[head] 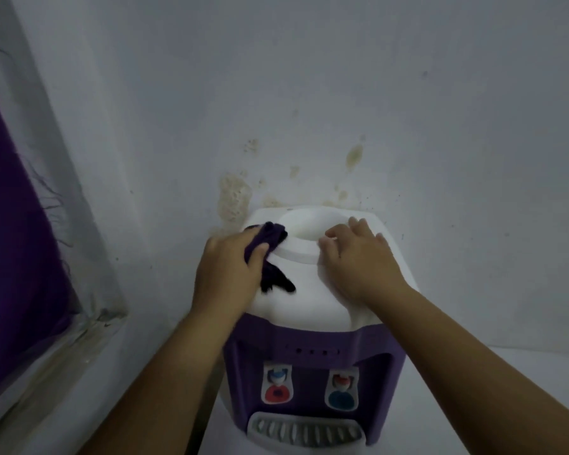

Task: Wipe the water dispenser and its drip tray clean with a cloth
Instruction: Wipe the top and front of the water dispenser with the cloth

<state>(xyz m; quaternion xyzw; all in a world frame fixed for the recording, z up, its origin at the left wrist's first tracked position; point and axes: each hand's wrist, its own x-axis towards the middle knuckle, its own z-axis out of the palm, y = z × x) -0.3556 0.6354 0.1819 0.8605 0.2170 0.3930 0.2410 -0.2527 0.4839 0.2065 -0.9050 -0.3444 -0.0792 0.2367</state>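
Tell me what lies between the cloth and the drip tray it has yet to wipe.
Nothing visible blocks the way. The left hand grips the cloth on the dispenser top; the drip tray sits clear at the bottom front, below the two taps.

Pale wall (342,93) with brownish stains (234,195); purple curtain (10,257) left.

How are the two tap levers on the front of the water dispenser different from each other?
The left tap has a red round paddle below and a blue-marked top; the right tap has a dark blue paddle below and a red-marked top. The left one sits slightly higher in the picture. Both sit on white backings in the purple front of the water dispenser, above the grey drip tray, and neither hand touches them.
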